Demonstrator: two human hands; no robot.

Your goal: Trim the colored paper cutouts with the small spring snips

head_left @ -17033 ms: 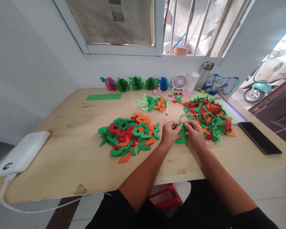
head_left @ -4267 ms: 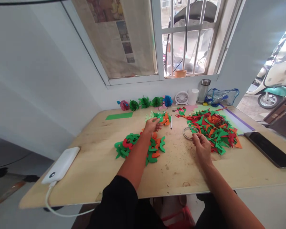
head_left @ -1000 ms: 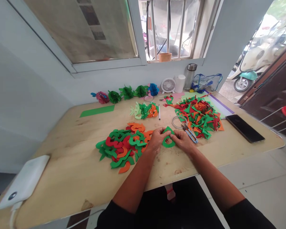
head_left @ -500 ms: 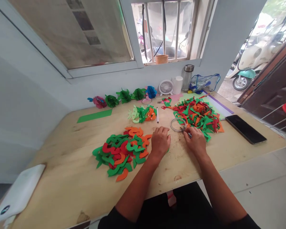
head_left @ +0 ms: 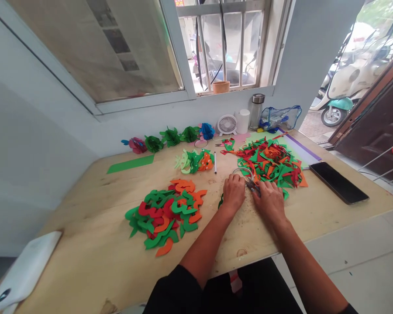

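Note:
My right hand [head_left: 271, 201] is closed around a pair of small dark pliers [head_left: 253, 188], whose jaws point up and left. Close beside it, my left hand [head_left: 234, 192] has its fingers curled down at the near edge of a silver wire coil [head_left: 244, 171]. What the left fingers pinch is hidden under them. A bit of dark green [head_left: 220, 200] shows at the left edge of that hand. To the left lies a heap of curved felt pieces [head_left: 165, 213] in green, red and orange. Pointed felt scraps [head_left: 271, 161] are piled beyond my right hand.
A white marker [head_left: 215, 162] stands out beside dotted felt pieces [head_left: 196, 161]. A phone [head_left: 339, 182] lies at the right, a white device [head_left: 29, 266] at the left edge. Along the wall are paper flowers [head_left: 170, 136], a small fan [head_left: 227, 124] and a glass bottle [head_left: 256, 112].
My left hand has moved right, away from the felt heap and up to the wire coil. My right hand stays near its place with the pliers. The view has shifted slightly.

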